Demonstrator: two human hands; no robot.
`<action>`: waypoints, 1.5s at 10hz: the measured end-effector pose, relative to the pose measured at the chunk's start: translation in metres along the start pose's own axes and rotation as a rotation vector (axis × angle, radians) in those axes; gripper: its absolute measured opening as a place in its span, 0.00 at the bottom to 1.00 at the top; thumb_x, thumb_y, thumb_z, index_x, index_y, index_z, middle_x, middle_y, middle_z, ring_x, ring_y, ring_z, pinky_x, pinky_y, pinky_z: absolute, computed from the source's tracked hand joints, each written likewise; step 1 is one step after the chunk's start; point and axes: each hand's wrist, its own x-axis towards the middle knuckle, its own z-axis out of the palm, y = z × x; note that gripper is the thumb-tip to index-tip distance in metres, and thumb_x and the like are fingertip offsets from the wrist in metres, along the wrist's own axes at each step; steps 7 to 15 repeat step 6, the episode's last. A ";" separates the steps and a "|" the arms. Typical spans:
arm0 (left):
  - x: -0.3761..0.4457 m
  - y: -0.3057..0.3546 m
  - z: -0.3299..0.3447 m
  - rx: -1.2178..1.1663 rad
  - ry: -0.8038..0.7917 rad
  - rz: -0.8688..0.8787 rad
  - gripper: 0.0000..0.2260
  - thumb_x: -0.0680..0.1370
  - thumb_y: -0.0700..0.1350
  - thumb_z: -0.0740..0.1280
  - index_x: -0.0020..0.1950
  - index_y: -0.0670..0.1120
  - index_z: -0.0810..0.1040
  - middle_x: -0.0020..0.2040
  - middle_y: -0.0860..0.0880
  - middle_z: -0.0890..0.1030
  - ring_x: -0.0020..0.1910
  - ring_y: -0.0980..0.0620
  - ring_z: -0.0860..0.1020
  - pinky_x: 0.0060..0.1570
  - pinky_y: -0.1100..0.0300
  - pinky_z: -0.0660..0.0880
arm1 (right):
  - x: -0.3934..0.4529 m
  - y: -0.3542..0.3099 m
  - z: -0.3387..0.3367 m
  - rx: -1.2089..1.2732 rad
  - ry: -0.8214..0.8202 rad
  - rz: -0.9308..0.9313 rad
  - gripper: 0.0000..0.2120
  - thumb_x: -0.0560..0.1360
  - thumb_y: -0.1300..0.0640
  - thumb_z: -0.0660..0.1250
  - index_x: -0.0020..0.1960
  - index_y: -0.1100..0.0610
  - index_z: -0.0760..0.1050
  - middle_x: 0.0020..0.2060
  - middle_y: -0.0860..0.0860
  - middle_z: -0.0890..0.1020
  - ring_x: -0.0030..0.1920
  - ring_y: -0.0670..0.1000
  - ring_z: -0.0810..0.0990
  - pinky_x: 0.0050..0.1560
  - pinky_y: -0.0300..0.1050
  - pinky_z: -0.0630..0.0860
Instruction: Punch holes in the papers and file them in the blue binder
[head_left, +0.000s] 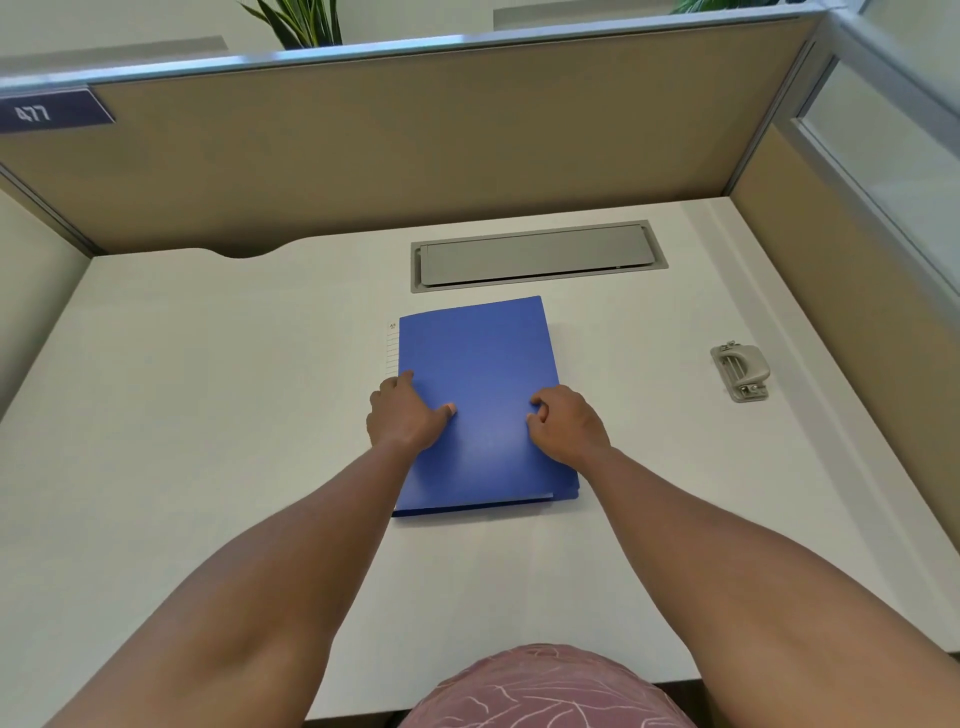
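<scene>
Head view. The blue binder (483, 400) lies closed and flat near the middle of the worktop (208, 389), its far edge just short of the grey cable hatch (535, 257) set into the worktop's back edge. A strip of lined paper (392, 348) shows past the binder's left edge, lying under or inside the cover; which of the two cannot be told. The left hand (402, 418) rests on the cover's left edge, fingers curled over that edge and thumb laid on the blue surface. The right hand (569, 423) sits on the cover toward the right edge, fingers loosely bent, fingertips touching the cover, pinching nothing. The hole punch (740, 371) stands well apart, toward the worktop's right edge.

Handling, as judged: the cover looks thin, smooth plastic, so light, flexible and apt to slide on the worktop. It is best opened from its free long edge while the other hand pins the spine side. The papers are limp and should be lifted as a squared stack by one edge.
</scene>
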 end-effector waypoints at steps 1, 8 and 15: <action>-0.002 0.006 -0.001 0.030 -0.003 0.062 0.38 0.74 0.61 0.70 0.79 0.49 0.60 0.76 0.47 0.65 0.74 0.45 0.63 0.63 0.46 0.71 | -0.001 -0.006 -0.004 -0.032 0.052 -0.044 0.11 0.77 0.56 0.62 0.57 0.56 0.77 0.53 0.51 0.77 0.49 0.53 0.77 0.50 0.46 0.75; -0.005 0.023 -0.002 0.036 -0.019 0.287 0.29 0.82 0.55 0.61 0.80 0.49 0.57 0.80 0.48 0.58 0.79 0.47 0.56 0.73 0.45 0.62 | 0.005 -0.024 -0.014 -0.247 0.238 -0.202 0.19 0.79 0.50 0.61 0.66 0.57 0.74 0.62 0.52 0.75 0.62 0.55 0.71 0.57 0.50 0.71; -0.005 0.023 -0.002 0.036 -0.019 0.287 0.29 0.82 0.55 0.61 0.80 0.49 0.57 0.80 0.48 0.58 0.79 0.47 0.56 0.73 0.45 0.62 | 0.005 -0.024 -0.014 -0.247 0.238 -0.202 0.19 0.79 0.50 0.61 0.66 0.57 0.74 0.62 0.52 0.75 0.62 0.55 0.71 0.57 0.50 0.71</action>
